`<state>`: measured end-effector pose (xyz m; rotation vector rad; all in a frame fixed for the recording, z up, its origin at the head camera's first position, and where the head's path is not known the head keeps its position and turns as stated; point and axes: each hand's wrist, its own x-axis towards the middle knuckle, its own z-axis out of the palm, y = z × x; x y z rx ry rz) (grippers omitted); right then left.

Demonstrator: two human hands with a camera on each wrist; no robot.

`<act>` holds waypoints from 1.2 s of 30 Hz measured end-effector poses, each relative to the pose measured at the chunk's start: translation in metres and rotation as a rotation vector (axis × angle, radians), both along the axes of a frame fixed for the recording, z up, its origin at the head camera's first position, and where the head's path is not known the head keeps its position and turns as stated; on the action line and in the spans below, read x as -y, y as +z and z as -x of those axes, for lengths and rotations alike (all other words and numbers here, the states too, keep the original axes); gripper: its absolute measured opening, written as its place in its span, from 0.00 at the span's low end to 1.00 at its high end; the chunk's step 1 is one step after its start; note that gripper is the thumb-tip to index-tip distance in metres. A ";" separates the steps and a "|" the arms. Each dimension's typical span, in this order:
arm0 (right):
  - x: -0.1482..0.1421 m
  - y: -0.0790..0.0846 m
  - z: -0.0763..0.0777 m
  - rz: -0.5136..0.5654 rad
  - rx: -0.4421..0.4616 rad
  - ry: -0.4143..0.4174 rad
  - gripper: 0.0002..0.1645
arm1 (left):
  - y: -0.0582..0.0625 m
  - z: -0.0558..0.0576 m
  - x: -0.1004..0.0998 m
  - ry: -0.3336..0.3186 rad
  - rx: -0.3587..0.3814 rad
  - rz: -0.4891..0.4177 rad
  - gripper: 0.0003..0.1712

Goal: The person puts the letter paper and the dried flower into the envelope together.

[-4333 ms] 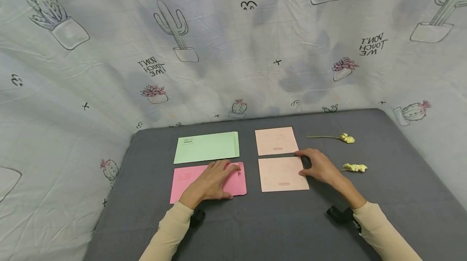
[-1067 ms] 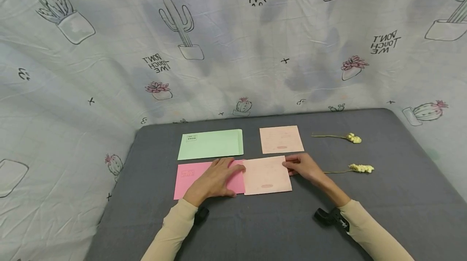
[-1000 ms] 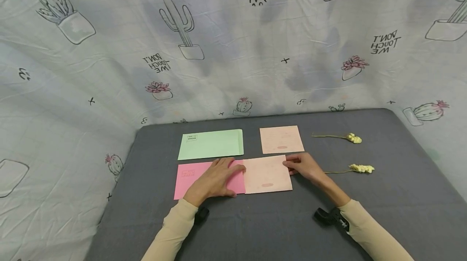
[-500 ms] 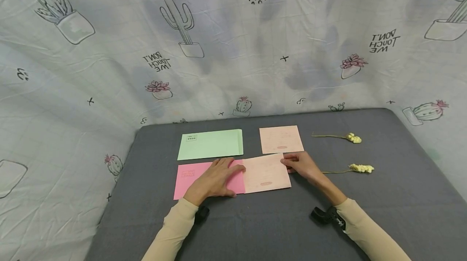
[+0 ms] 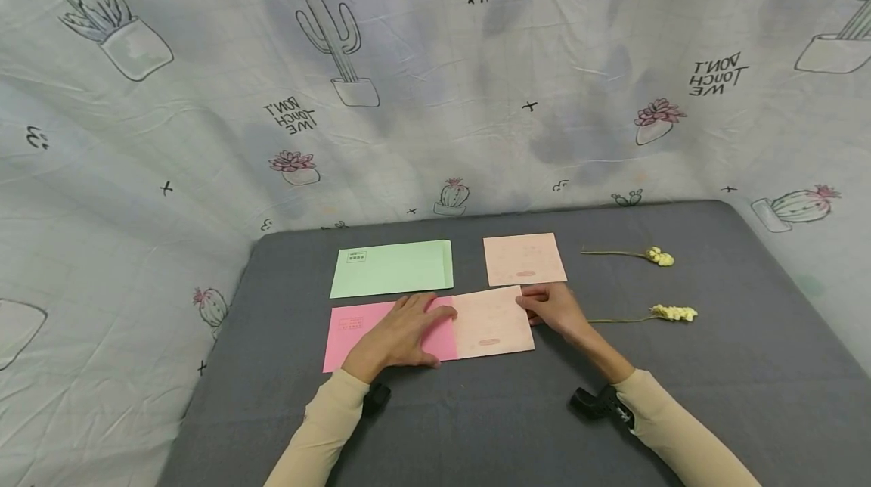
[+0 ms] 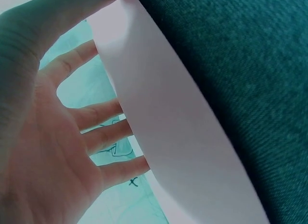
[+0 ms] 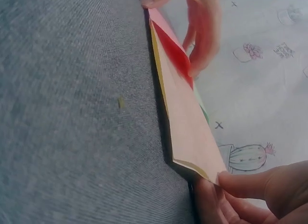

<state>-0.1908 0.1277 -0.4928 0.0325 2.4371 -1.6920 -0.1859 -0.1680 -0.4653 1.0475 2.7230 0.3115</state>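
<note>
A pink envelope (image 5: 348,332) lies on the grey-covered table, and my left hand (image 5: 401,336) spans it, thumb at the near edge and fingers at the far edge. In the right wrist view the envelope's mouth (image 7: 175,53) gapes, with the left end of a peach folded card (image 7: 185,123) inside. Most of the card (image 5: 493,321) still shows to the right of the envelope. My right hand (image 5: 553,309) pinches its far right corner between thumb and fingers. The left wrist view shows the bowed pale underside of the envelope (image 6: 163,113) against my fingertips.
A light green envelope (image 5: 395,269) lies behind the pink one. Behind the held card rests a second peach card (image 5: 524,260). To the right are two yellow dried flowers on thin stems, a rear one (image 5: 660,257) and a front one (image 5: 674,313). A cactus-print cloth (image 5: 422,79) hangs behind.
My right hand has brought the card left from its place at the right to the pink envelope's mouth, lately a little further in. My left hand stays on the envelope.
</note>
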 end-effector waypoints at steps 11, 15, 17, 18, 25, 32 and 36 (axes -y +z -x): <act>0.007 0.007 -0.013 -0.245 -0.186 -0.029 0.17 | -0.001 0.000 0.000 0.001 -0.016 -0.015 0.46; 0.009 0.007 -0.016 -0.321 -0.214 -0.019 0.17 | -0.001 0.000 0.000 -0.002 -0.018 -0.016 0.46; 0.010 0.007 -0.017 -0.367 -0.238 0.005 0.17 | -0.001 0.000 0.000 -0.002 -0.019 -0.017 0.46; 0.011 0.007 -0.018 -0.386 -0.247 0.017 0.17 | -0.001 0.000 0.000 -0.002 -0.021 -0.017 0.46; 0.016 0.009 -0.020 -0.461 -0.291 0.038 0.17 | -0.002 0.000 0.000 -0.007 -0.040 -0.018 0.47; 0.019 0.013 -0.024 -0.541 -0.314 0.062 0.13 | -0.003 0.000 0.000 -0.007 -0.043 -0.015 0.47; 0.022 0.015 -0.026 -0.551 -0.293 0.069 0.12 | -0.003 0.000 0.000 -0.008 -0.044 -0.013 0.47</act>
